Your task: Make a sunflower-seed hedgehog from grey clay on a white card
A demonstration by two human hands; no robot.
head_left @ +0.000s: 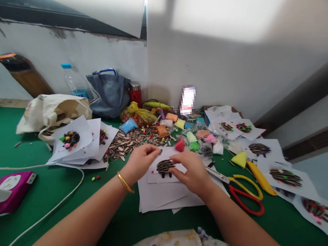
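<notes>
A hedgehog picture (165, 166) made of striped sunflower seeds, with dark feet and a small pink dot at its nose, lies on a white sheet (154, 179) in front of me. My left hand (140, 162) is above the sheet's upper left, thumb and fingertips pinched together. A tiny dark bit shows at those fingertips, too small to name. Over the right side of the hedgehog, my right hand (192, 171) rests with thumb and forefinger apart, near the seeds. More white paper (164, 198) is stacked underneath.
Loose sunflower seeds (122, 146) and coloured clay packets (172, 117) lie behind the sheet. Scissors (234, 184) and a yellow utility knife (260, 177) are at right, beside finished seed pictures (286, 177). More pictures (72, 140) are stacked left, near a white cable (51, 206).
</notes>
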